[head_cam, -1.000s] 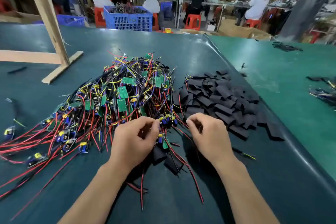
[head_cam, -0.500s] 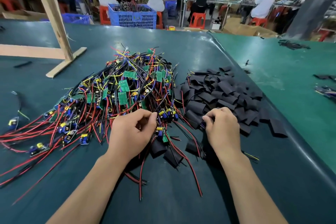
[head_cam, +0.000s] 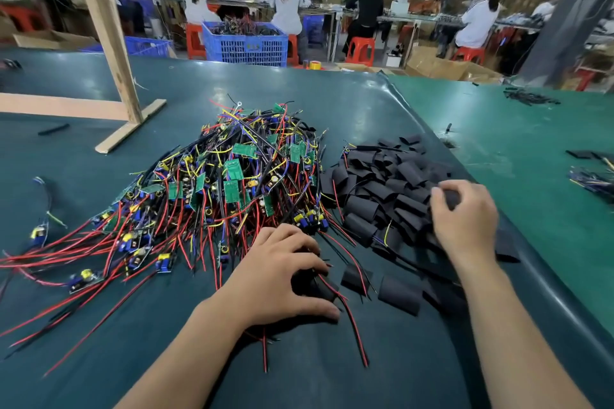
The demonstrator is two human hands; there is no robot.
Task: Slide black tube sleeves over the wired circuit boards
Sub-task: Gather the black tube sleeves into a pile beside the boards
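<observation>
Dark teal matting is covering the work surface, and a big tangled heap of small green circuit boards with red, black and yellow wires is sitting in the middle of it, red leads trailing off toward the left and near edge. Just right of that, touching its edge, a pile of short flattened black tube sleeves is lying loose, with a few strays closer in, like the single flat black sleeve near the front.

The left hand is resting down on the surface at the near edge of the heap, fingers curled around a black sleeved piece with a red and black wire pair running out from under it toward the camera. The right hand is over the right part of the sleeve pile, fingers bent and pinching one black sleeve at the fingertips.

A slanted wooden post is standing on the far left of the surface.
</observation>
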